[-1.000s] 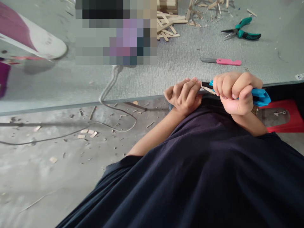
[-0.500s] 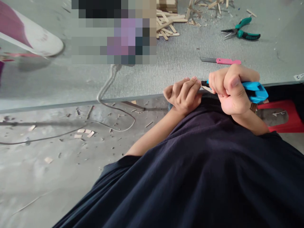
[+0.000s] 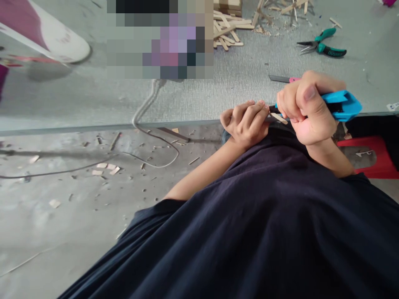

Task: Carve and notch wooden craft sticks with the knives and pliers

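Observation:
My left hand (image 3: 246,122) is closed, fingers curled tight, at the near edge of the table. From its fingertips a wooden craft stick (image 3: 280,119) juts out to the right; the rest of it is covered by the hand. My right hand (image 3: 313,108) is wrapped around a blue-and-black hand tool (image 3: 344,106), a cutter by its look. The tool's dark front end reaches the left fingertips, just above the stick. Most of the tool is hidden in the fist. Just behind the right hand lies a pink-handled craft knife (image 3: 280,78), its handle partly covered.
Green-handled needle-nose pliers (image 3: 322,43) lie open on the grey table (image 3: 102,99). A pile of craft sticks (image 3: 229,31) and shavings sits at the back. A cable (image 3: 145,99) hangs over the edge. Scraps litter the floor (image 3: 93,224); a red stool (image 3: 385,160) stands at right.
The view has shifted slightly. My right hand and the blue tool have risen and moved a little right, covering the pink knife's handle. More of the craft stick's end shows. My left hand keeps its grip.

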Available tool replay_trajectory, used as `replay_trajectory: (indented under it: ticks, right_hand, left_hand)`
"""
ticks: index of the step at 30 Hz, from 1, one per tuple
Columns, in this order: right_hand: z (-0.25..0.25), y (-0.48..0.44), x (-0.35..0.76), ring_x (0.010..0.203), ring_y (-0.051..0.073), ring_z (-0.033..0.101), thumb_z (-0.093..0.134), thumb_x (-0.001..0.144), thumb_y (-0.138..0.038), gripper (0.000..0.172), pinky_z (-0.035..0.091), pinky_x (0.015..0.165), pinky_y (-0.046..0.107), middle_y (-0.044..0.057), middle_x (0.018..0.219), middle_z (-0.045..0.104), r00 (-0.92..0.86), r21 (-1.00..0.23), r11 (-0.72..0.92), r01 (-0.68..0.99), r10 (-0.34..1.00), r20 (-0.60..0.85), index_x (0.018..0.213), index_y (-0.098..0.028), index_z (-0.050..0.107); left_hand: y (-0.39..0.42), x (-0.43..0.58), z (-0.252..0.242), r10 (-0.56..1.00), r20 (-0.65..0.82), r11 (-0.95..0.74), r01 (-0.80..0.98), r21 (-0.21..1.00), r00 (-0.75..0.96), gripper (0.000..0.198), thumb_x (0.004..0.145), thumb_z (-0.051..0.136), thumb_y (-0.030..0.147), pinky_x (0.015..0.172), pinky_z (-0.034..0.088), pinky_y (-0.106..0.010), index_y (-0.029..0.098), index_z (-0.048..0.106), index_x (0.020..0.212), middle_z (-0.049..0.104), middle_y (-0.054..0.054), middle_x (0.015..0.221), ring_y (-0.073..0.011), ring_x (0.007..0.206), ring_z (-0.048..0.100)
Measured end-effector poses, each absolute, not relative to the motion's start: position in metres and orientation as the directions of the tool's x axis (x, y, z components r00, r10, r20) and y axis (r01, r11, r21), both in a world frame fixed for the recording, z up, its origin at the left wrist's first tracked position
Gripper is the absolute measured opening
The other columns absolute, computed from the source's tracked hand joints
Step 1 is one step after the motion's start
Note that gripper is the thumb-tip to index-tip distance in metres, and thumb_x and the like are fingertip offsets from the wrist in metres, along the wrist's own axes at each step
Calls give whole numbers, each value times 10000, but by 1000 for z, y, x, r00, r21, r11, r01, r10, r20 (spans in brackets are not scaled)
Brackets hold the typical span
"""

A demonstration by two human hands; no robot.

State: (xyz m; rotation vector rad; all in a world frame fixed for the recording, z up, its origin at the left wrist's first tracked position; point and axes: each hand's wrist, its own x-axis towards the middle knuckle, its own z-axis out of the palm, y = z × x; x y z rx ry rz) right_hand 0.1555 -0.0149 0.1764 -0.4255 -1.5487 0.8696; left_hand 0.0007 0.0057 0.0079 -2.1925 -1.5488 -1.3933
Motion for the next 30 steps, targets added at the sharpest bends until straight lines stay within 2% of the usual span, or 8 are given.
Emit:
replay_trajectory:
  ticks: [2,4,9,16,18,22,26,30]
  right_hand:
    - [174,-17,156,408,117,228,672,1090,-557,611,259,463,337,-86,494,232,-136,-645,699,-309,639,757,670,-265,339]
    - [169,-21,159,399,113,244,650,1092,-445,542,282,459,323,-89,495,257,-139,-599,724,-342,591,794,671,-265,361]
    - [151,-26,167,374,89,291,614,1109,-368,534,394,469,285,-95,493,275,-111,-427,814,-394,419,901,666,-258,338]
    - [154,-24,160,301,64,201,561,1145,-361,554,320,375,229,-107,442,230,120,-251,863,-438,332,936,678,-248,286]
    - [165,-30,165,297,65,182,543,1162,-383,588,333,379,237,-102,435,198,151,-262,882,-392,343,927,686,-245,227]
    - [176,-37,173,329,75,207,618,1152,-517,678,362,402,270,-90,451,211,14,-406,849,-338,436,900,665,-249,229]
    - [169,-25,164,325,49,169,669,1138,-466,644,285,379,231,-116,466,221,-27,-353,800,-485,390,920,665,-253,288]
    - [162,-15,157,315,48,153,641,1136,-439,622,273,374,228,-121,459,210,-1,-357,797,-487,408,913,666,-255,276]
  left_hand:
    - [7,1,6,637,768,-494,796,350,58,236,1049,686,438,1108,389,-612,366,840,1213,916,-40,1238,-362,1224,814]
    - [8,1,4,593,804,-502,804,318,52,235,1052,689,429,1103,383,-589,354,844,1212,921,-41,1205,-350,1197,821]
    - [9,1,2,589,807,-510,796,325,48,239,1058,702,457,1097,361,-572,359,846,1221,923,-43,1200,-344,1189,823]
    - [7,-2,2,690,723,-486,760,431,32,259,1029,709,490,1116,349,-611,336,837,1193,912,-85,1219,-395,1252,809]
    - [7,-2,3,737,675,-465,747,475,29,268,1030,698,500,1131,360,-604,326,833,1182,904,-86,1256,-398,1282,803]
    - [6,-2,4,738,674,-452,755,475,18,271,1030,696,509,1138,385,-580,335,843,1177,898,-73,1277,-377,1281,797]
    - [6,-4,1,647,762,-500,763,409,16,262,1016,720,516,1124,375,-585,350,839,1181,901,-64,1240,-365,1232,802]
    - [8,-6,-5,501,866,-581,745,328,10,284,1020,727,513,1131,344,-590,371,829,1243,901,-55,1206,-370,1187,812]
